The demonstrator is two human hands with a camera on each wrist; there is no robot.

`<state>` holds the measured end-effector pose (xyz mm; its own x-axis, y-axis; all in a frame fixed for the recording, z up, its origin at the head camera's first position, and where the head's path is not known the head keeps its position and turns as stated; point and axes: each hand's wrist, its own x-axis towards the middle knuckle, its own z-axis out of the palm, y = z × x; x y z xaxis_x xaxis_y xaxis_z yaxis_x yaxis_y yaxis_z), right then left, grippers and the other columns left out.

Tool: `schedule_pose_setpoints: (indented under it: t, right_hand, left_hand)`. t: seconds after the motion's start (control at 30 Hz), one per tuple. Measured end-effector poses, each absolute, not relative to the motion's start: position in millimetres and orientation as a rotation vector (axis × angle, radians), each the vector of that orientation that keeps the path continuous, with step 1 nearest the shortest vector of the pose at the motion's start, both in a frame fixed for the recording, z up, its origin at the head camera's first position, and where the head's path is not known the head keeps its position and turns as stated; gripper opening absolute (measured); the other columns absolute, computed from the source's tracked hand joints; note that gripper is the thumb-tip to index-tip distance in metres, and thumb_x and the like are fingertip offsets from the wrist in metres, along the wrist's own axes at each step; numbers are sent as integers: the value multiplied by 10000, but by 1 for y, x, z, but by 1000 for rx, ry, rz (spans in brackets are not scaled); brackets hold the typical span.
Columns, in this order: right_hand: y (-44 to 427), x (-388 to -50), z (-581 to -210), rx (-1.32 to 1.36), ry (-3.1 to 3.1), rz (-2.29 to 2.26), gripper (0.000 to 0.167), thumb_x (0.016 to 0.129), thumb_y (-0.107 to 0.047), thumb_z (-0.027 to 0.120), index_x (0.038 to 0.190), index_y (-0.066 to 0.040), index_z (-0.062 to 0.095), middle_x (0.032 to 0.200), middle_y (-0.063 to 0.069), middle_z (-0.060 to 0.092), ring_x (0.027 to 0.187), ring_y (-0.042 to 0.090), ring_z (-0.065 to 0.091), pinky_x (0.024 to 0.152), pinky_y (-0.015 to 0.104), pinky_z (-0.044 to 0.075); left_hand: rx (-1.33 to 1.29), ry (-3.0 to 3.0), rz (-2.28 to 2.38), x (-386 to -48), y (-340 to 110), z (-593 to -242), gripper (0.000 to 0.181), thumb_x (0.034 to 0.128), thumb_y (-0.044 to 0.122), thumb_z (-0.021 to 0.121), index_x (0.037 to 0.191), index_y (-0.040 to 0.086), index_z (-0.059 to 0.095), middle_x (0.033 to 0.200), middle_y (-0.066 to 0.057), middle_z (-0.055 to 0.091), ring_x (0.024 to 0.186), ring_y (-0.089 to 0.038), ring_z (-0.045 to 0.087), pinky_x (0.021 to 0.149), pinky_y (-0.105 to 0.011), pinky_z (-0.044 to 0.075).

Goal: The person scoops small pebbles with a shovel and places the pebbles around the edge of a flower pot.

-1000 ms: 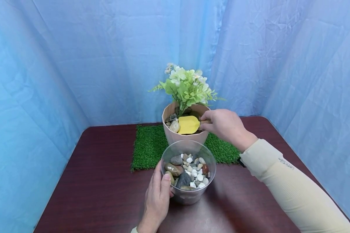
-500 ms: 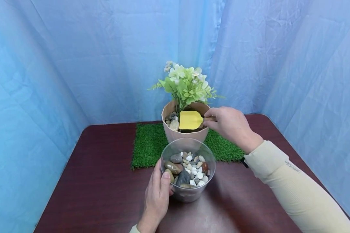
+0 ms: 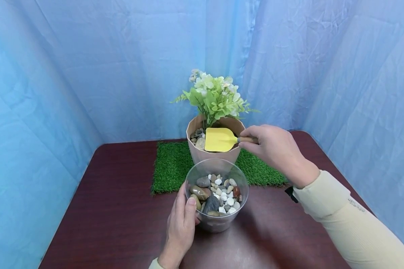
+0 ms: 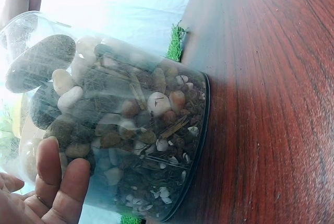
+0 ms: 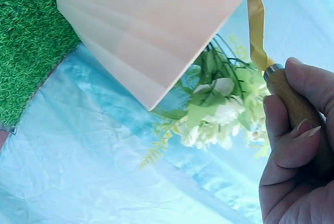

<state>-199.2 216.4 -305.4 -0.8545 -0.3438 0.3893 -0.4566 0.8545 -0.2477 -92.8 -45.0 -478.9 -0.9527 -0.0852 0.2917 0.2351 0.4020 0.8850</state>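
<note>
My right hand [image 3: 276, 145] grips the wooden handle [image 5: 297, 98] of a small garden shovel. Its flat yellow blade [image 3: 220, 139] is over the mouth of a pale pink flower pot [image 3: 207, 154], whose soil it partly hides. White flowers with green leaves [image 3: 215, 97] stand in the pot, with grey stones and a pale pebble at the left inside. In front of the pot is a clear plastic container [image 4: 203, 109] of mixed pebbles [image 3: 223, 198]. My left hand [image 3: 181, 224] holds its left side, thumb at the rim and other fingers along the outer wall.
Beneath the pot lies a mat of artificial grass [image 3: 171, 172]. The dark red wooden table [image 3: 114, 209] has blue curtains [image 3: 121, 74] behind it and at both sides. The container stands close against the pot's front in the head view.
My right hand has drawn back to the right with the shovel, lifting its blade from low in the pot to about rim height. The left hand and container stay in place.
</note>
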Motion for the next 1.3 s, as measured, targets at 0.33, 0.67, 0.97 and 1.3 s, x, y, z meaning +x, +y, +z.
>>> schedule_pose_setpoints:
  t: [0.33,0.67,0.97,1.3]
  right_hand:
    - [220,-172,-297,689,-2715,452,147,923,-306,816,1068,-300,794,964,-169,761,844,24,716,714,373,566]
    - [223,-162,-303,821,-2725,318,108,873,-239,852,941,-299,793,827,-206,683,726,-26,590,632,279,511]
    - [223,-160,-315,881,-2811,290,105,879,-243,853,931,-305,787,844,-214,673,686,-46,535,623,251,495]
    - [220,-161,-327,937,-2823,277,167,872,-175,830,851,-316,744,766,-221,568,651,-29,457,606,231,440]
  left_hand:
    - [-123,-2379,-1577,-93,-45,-478,531,1124,279,442,1644,256,338,1338,-85,626,653,-38,616,672,-272,519]
    - [-122,-2381,-1569,-93,-45,-477,528,1124,280,441,1641,235,347,1297,-80,636,650,-24,614,670,-270,518]
    - [-105,-2395,-1569,-93,-44,-477,534,1126,309,441,1646,258,333,1294,-78,630,645,-13,600,678,-269,512]
    - [-106,-2391,-1577,-92,-44,-477,531,1125,301,445,1643,282,333,1312,-83,628,649,-24,608,675,-270,509]
